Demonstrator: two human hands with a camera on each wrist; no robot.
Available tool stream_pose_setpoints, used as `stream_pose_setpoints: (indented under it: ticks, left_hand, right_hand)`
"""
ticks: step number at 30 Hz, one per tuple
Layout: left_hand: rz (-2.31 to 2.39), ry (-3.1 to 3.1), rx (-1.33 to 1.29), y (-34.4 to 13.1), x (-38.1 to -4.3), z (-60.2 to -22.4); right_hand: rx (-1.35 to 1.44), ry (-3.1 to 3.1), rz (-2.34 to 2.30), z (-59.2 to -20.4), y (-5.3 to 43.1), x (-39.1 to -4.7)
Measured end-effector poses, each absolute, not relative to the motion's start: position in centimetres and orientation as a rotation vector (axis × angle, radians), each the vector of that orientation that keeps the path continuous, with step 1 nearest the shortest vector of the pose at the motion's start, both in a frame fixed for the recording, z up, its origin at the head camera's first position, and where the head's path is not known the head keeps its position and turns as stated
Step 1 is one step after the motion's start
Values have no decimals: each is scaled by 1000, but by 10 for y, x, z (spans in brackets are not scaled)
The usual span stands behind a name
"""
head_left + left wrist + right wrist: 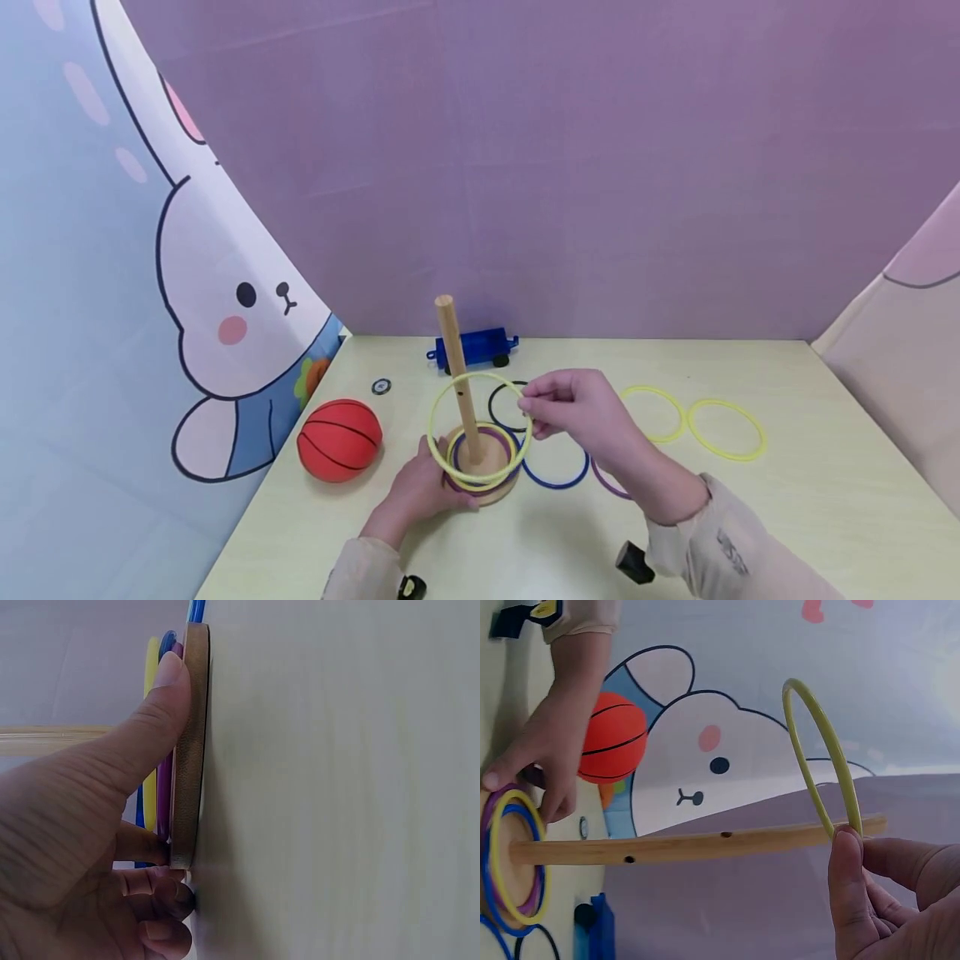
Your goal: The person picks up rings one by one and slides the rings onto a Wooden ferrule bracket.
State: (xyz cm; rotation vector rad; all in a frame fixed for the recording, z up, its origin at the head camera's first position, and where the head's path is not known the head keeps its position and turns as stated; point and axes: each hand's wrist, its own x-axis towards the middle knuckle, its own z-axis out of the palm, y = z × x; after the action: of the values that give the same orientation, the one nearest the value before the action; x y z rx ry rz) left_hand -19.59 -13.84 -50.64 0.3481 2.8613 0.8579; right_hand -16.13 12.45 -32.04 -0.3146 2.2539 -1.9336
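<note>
A wooden ring-toss stand [447, 321] has a tall post on a round base, with yellow, blue and purple rings lying stacked around the post's foot. My left hand [423, 487] grips the round base [191, 750] at its edge, the thumb lying on one side in the left wrist view. Between thumb and fingertips, my right hand [581, 408] pinches a yellow ring [840, 761]. The ring is raised well above the base and overlaps the post in the head view. I cannot tell whether it goes around the post.
A red toy basketball [340, 440] is left of the stand. Behind stands a blue toy wagon [483, 346], and a small dark disc [381, 386] lies nearby. Right of the stand are a blue ring [557, 486], a black ring, a partly hidden purple ring and two yellow rings [727, 456].
</note>
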Motion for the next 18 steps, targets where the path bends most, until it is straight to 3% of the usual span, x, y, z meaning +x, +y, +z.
stream_pose_setpoints:
  ticks: [18]
  left_hand:
    - [753, 2868, 370, -137, -200, -506]
  right_hand:
    - [-347, 2225, -2197, -258, 111, -173]
